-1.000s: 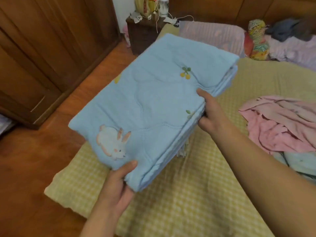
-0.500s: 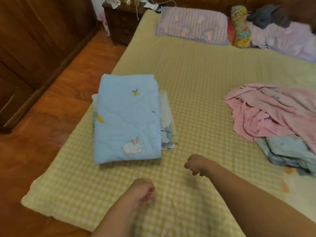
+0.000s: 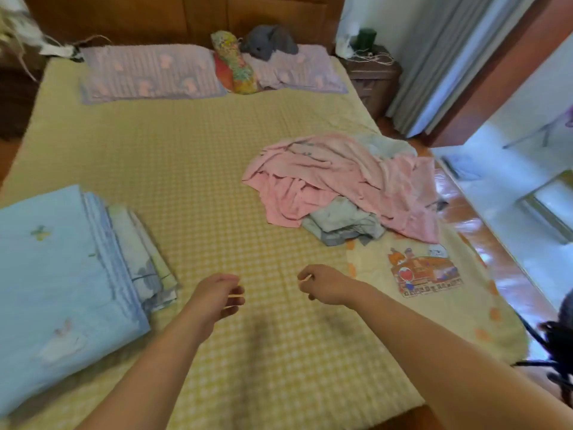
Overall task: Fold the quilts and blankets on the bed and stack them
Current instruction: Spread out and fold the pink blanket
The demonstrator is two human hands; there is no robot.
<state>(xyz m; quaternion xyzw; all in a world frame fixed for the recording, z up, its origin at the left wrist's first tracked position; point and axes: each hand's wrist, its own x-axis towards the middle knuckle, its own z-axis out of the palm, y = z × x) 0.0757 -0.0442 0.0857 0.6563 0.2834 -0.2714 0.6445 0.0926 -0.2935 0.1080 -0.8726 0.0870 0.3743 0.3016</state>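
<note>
The pink blanket (image 3: 338,178) lay crumpled, soft and light, I judged; best pinched at two corners. My left hand (image 3: 217,294) and right hand (image 3: 322,283) hung loosely curled, holding nothing.

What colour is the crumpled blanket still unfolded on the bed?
Pink. The crumpled blanket lies heaped over a pale grey-blue cloth, as the head view shows.

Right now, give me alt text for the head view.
Both empty hands, left hand and right hand, hover loosely curled over the yellow checked bedsheet. A folded light-blue rabbit-print quilt tops the stack at left; a crumpled pink blanket lies unfolded at right.
</note>
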